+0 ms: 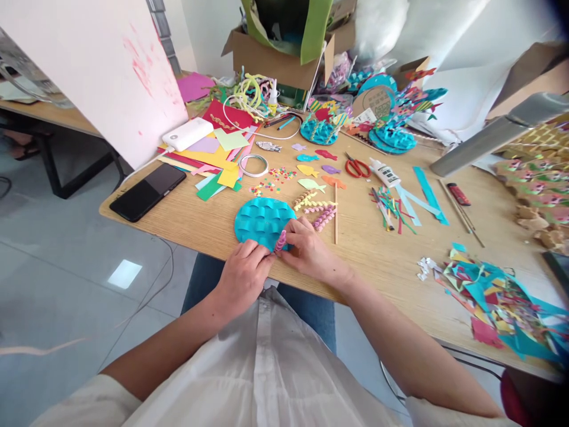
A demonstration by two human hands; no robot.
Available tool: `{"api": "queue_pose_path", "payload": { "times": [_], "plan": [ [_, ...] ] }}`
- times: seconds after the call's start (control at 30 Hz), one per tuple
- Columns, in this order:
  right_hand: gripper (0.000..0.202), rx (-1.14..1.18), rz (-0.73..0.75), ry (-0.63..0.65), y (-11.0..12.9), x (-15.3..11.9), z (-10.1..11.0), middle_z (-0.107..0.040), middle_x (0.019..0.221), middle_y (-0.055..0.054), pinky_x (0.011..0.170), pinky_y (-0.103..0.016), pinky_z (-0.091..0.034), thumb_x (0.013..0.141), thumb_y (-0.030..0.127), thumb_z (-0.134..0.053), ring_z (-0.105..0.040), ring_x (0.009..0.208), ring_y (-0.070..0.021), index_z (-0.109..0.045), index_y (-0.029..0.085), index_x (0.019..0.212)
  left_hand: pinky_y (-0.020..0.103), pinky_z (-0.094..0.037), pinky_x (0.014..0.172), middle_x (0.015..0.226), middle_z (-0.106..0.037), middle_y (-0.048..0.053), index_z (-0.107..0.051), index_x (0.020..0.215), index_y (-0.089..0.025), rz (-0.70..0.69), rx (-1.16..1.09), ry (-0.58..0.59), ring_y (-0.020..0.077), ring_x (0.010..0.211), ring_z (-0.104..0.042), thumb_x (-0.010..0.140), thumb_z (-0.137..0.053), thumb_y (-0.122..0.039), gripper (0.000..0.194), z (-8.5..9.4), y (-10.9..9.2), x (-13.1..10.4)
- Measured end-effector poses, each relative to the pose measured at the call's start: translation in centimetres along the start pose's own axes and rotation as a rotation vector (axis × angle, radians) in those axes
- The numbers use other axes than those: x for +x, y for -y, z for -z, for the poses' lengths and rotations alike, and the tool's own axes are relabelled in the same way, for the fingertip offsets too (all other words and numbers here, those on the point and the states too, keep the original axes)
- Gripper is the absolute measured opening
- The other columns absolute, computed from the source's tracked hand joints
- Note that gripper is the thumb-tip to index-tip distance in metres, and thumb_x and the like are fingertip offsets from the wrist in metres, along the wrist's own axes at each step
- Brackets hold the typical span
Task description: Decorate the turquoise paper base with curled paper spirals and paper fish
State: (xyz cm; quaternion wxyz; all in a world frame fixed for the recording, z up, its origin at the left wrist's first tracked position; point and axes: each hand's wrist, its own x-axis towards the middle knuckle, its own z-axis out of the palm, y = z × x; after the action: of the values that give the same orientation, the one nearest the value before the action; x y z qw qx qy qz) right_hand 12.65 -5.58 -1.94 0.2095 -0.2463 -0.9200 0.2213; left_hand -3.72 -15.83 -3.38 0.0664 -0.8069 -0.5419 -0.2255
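A round blue disc (260, 216) with raised woven-looking paper strips lies at the table's near edge, in front of my body. My right hand (311, 249) is closed at its right side, pinching a small pink crimped paper strip (281, 241) that stands up against the disc's near right edge. Fingers curled together, my left hand (247, 270) grips the disc's near edge, its fingertips close to the foot of the pink strip. The fingertips hide where strip and disc meet. Just beyond my right hand are more crimped paper strips (323, 218) in pink and yellow, beside a thin wooden stick (336, 216).
Paper fish (307, 171), confetti, red scissors (357, 168) and a glue bottle (384, 173) lie beyond the disc. A black phone (148, 192) is at left, paper scraps (498, 290) at right. Finished-looking blue disc pieces (319, 131) and a cardboard box (275, 65) stand behind.
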Motion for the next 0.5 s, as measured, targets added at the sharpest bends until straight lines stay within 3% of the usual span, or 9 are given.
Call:
{"api": "queue_pose_path", "payload": {
  "times": [0.3, 0.5],
  "plan": [
    [0.018, 0.02, 0.0, -0.004, -0.29, -0.29, -0.11, -0.055, 0.083, -0.007, 0.075, -0.038, -0.041, 0.089, 0.023, -0.055, -0.045, 0.084, -0.0225, -0.062, 0.02, 0.073, 0.035, -0.042, 0.067, 0.08, -0.063, 0.005, -0.063, 0.078, -0.015, -0.018, 0.113, 0.042, 0.0209, 0.08, -0.05, 0.089, -0.049, -0.01, 0.019, 0.07, -0.52, 0.31],
    [0.014, 0.021, 0.025, -0.009, -0.41, -0.4, -0.08, -0.056, 0.085, -0.007, 0.076, -0.038, -0.041, 0.088, 0.02, -0.057, -0.045, 0.086, -0.0225, -0.062, 0.02, 0.075, 0.036, -0.039, 0.064, 0.083, -0.063, 0.006, -0.064, 0.082, -0.014, -0.049, 0.179, 0.072, 0.0217, 0.079, -0.051, 0.088, -0.048, -0.008, 0.018, 0.02, -0.96, 0.17]
  ]
}}
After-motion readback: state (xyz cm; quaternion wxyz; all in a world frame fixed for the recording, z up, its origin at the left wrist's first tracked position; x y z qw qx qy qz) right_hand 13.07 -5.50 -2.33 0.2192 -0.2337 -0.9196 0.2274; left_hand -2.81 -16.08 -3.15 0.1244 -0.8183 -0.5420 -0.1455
